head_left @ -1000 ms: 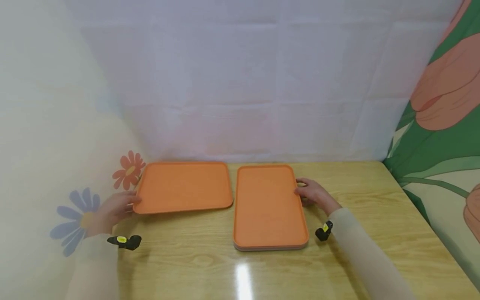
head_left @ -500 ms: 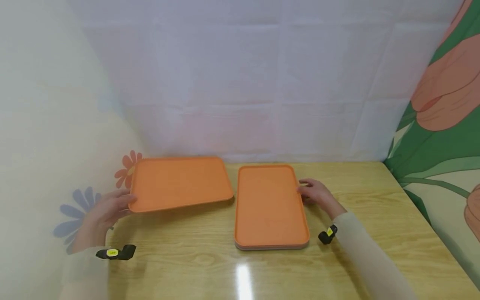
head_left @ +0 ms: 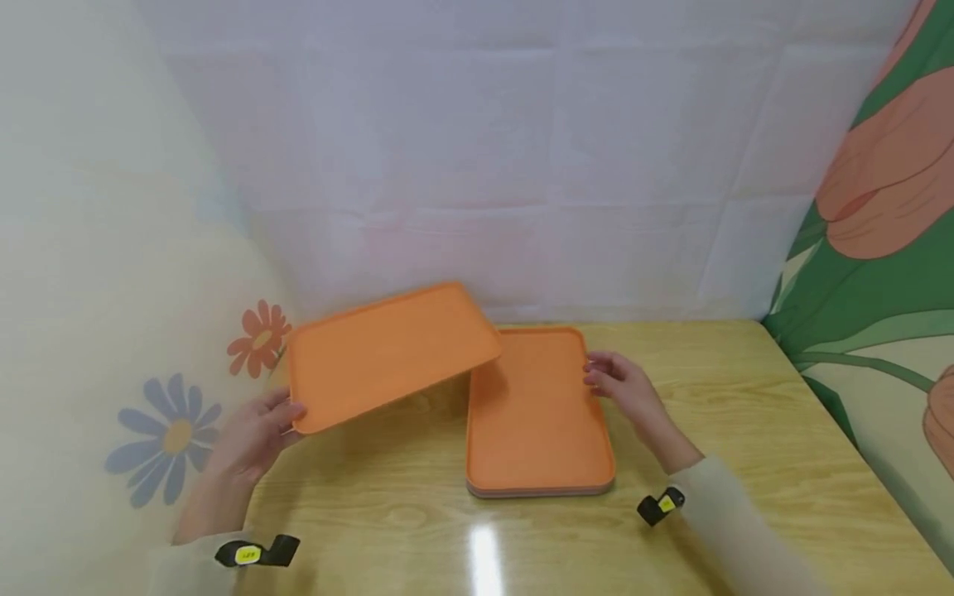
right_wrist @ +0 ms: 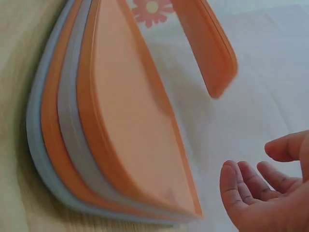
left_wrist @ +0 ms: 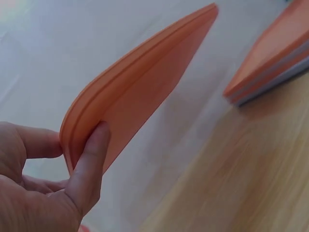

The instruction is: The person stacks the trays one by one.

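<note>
My left hand [head_left: 249,434] pinches the near left corner of an orange tray [head_left: 395,356], thumb on its upper face and fingers beneath. That tray hangs tilted above the table, its right end higher and overlapping the far left part of a tray stack [head_left: 540,422] in the head view. In the right wrist view the stack shows orange trays [right_wrist: 133,121] alternating with grey ones [right_wrist: 70,111]. My right hand [head_left: 633,397] is just beside the stack's right edge. Its fingers [right_wrist: 231,188] are loosely bent, apart from the trays, and hold nothing.
The wood-grain table [head_left: 745,430] runs back to a white cloth backdrop [head_left: 551,165]. A flower-printed wall [head_left: 179,430] stands close on the left, and another wall with large tulips [head_left: 879,199] borders the right side.
The orange tray in my left hand has risen off the table, tilted and moved rightward over the stack's far left corner. My right hand stays by the stack, its wrist slightly lower.
</note>
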### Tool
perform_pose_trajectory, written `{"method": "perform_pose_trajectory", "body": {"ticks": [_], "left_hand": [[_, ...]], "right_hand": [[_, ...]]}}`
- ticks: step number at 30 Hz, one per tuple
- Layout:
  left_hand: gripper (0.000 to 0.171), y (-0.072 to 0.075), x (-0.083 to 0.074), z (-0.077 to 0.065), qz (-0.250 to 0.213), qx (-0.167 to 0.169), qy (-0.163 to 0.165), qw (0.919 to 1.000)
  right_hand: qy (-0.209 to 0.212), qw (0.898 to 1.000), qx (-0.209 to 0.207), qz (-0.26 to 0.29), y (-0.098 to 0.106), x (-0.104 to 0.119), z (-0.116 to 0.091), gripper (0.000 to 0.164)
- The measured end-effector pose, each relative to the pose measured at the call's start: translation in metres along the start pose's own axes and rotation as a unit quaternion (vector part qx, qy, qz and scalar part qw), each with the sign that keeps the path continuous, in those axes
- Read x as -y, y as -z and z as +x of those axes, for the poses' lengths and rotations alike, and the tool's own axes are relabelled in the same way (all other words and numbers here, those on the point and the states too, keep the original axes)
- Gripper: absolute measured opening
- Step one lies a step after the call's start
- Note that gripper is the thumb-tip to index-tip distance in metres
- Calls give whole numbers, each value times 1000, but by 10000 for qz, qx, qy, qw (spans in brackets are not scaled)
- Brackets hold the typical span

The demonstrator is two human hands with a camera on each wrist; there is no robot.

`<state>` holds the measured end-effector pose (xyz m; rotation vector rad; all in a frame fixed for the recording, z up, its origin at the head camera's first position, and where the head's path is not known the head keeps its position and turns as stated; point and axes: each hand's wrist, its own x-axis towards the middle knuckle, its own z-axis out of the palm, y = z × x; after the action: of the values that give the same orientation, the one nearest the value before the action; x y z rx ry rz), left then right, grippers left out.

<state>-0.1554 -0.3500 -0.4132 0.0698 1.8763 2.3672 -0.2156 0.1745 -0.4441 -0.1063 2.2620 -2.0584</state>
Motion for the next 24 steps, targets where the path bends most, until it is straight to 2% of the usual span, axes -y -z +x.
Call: {"method": "perform_pose_trajectory", "body": {"ticks": [2,6,10,16,24], "left_hand": [[25,-15,3,-2,-46,-44,7,10000],[48,-43,5,-7,-19,-177,133,9998],[57,-72,6,-10,13,-220,103,9997],[62,-109,10,-10,72,-366,190,9991],[53,-138,21,-6,56,-459,332,9984]], "right_hand": [[-1,9993,120,354,-7,1,-6,43],[-21,9957,305,871,-23,0,-17,48],[54,9885,346,1469,-41,0,-26,46],[158,9683,48,2494,-66,4,-34,42],[135,9424,-437,3312,-84,11,-42,34]]}}
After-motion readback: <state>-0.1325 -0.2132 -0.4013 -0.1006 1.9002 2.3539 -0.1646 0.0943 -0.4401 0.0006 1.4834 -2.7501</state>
